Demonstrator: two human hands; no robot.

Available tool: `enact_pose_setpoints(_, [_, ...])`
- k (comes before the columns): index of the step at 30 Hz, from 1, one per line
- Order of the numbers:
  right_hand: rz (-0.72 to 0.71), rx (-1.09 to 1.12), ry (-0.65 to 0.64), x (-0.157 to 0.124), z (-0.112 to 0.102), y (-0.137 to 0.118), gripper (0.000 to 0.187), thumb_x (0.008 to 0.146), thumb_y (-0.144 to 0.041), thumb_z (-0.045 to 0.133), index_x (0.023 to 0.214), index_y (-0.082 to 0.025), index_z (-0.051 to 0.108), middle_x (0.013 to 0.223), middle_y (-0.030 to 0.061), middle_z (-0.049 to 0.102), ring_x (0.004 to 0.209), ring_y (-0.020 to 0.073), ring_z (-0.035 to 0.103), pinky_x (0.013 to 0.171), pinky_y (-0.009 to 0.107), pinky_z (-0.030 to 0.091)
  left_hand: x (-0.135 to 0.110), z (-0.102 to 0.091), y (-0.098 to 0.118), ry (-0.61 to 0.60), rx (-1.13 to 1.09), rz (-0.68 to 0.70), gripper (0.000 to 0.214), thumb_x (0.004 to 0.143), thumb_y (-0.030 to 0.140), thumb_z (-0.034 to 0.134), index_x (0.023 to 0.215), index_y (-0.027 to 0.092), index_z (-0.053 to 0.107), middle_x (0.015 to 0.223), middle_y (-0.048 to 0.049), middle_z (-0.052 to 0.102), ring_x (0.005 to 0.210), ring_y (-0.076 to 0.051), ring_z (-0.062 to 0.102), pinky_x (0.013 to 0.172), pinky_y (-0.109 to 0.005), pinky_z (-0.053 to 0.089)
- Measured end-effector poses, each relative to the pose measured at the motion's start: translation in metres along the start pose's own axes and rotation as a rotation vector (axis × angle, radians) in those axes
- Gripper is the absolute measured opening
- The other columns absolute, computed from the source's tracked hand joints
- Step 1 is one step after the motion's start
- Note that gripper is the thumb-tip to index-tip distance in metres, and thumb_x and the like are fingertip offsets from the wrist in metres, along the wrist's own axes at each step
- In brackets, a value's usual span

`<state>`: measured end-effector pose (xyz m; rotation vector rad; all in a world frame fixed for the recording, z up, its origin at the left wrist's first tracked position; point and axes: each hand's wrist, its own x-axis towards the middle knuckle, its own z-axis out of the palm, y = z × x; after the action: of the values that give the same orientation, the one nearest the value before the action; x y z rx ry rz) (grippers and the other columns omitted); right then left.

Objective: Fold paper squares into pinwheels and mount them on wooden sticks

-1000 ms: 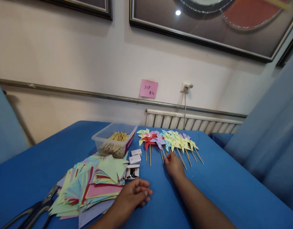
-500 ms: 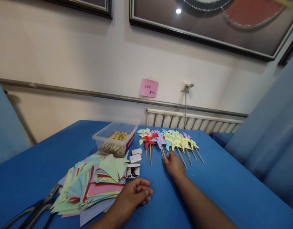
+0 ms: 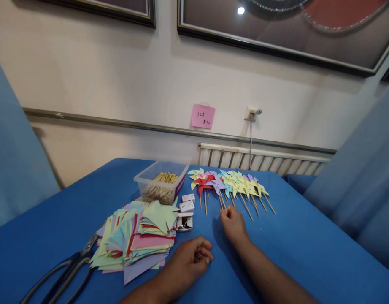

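Note:
My right hand (image 3: pixel 233 223) lies on the blue table (image 3: pixel 295 249), fingers curled, its fingertips just short of the stick ends of a row of paper pinwheels (image 3: pixel 228 184). It appears to hold nothing. My left hand (image 3: pixel 190 260) rests nearer me with fingers loosely curled, beside a pile of coloured paper squares (image 3: pixel 138 236). A small stapler (image 3: pixel 185 222) lies just beyond the left hand.
A clear plastic tub of wooden sticks (image 3: pixel 162 186) stands behind the paper pile, with two small white boxes (image 3: pixel 187 202) next to it. Large scissors (image 3: pixel 63 270) lie at the near left. A wall with a pink note (image 3: pixel 202 116) and a radiator (image 3: pixel 260 159) backs the table.
My right hand has drawn back a little from the pinwheel sticks toward me. The left hand has curled slightly more. The view has shifted a little.

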<state>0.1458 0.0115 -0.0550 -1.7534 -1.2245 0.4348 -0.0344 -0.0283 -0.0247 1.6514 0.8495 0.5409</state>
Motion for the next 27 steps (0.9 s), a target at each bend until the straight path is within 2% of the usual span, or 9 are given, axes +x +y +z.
enact_pose_setpoints(3, [0.007, 0.135, -0.121, -0.038, 0.020, -0.011, 0.036, 0.081, -0.036, 0.038, 0.049, -0.023, 0.030, 0.040, -0.0059, 0.035, 0.038, 0.0102, 0.035, 0.040, 0.022, 0.028, 0.001, -0.002, 0.000, -0.010, 0.016, 0.032, 0.015, 0.067, 0.012, 0.050, 0.080, 0.017, 0.056, 0.072, 0.0018, 0.061, 0.065, -0.012, 0.052, 0.060, -0.023, 0.037])
enact_pose_setpoints(6, [-0.006, 0.205, -0.193, -0.058, 0.032, -0.016, 0.039, 0.081, -0.039, 0.037, 0.047, -0.023, 0.028, 0.040, -0.0061, 0.033, 0.038, 0.0094, 0.034, 0.039, 0.021, 0.028, 0.001, -0.003, 0.000, -0.013, 0.062, 0.056, 0.007, 0.066, 0.011, 0.049, 0.067, 0.018, 0.051, 0.061, 0.0050, 0.051, 0.058, -0.010, 0.045, 0.054, -0.022, 0.032])
enact_pose_setpoints(14, [-0.156, 0.208, -0.304, -0.044, 0.027, -0.018, 0.041, 0.084, -0.042, 0.042, 0.050, -0.019, 0.035, 0.048, -0.0069, 0.034, 0.047, 0.0084, 0.032, 0.047, 0.021, 0.024, 0.000, -0.002, 0.006, -0.037, 0.087, 0.039, 0.013, 0.068, 0.013, 0.048, 0.077, 0.017, 0.057, 0.068, 0.0028, 0.055, 0.062, -0.012, 0.046, 0.056, -0.023, 0.032])
enact_pose_setpoints(19, [-0.181, 0.219, -0.390, -0.045, 0.022, -0.016, 0.040, 0.085, -0.039, 0.044, 0.051, -0.019, 0.033, 0.049, -0.0077, 0.031, 0.048, 0.0076, 0.030, 0.046, 0.020, 0.023, 0.000, -0.004, 0.011, -0.056, 0.095, 0.015, 0.010, 0.071, 0.015, 0.049, 0.076, 0.017, 0.058, 0.067, 0.0028, 0.055, 0.062, -0.012, 0.046, 0.056, -0.022, 0.032])
enact_pose_setpoints(27, [-0.212, 0.190, -0.393, -0.047, 0.020, -0.015, 0.037, 0.086, -0.035, 0.042, 0.053, -0.019, 0.036, 0.051, -0.0073, 0.035, 0.049, 0.0079, 0.033, 0.048, 0.020, 0.025, -0.001, -0.005, 0.018, -0.072, 0.166, -0.010, 0.015, 0.071, 0.014, 0.047, 0.078, 0.018, 0.060, 0.070, 0.0019, 0.060, 0.064, -0.013, 0.050, 0.058, -0.022, 0.034])
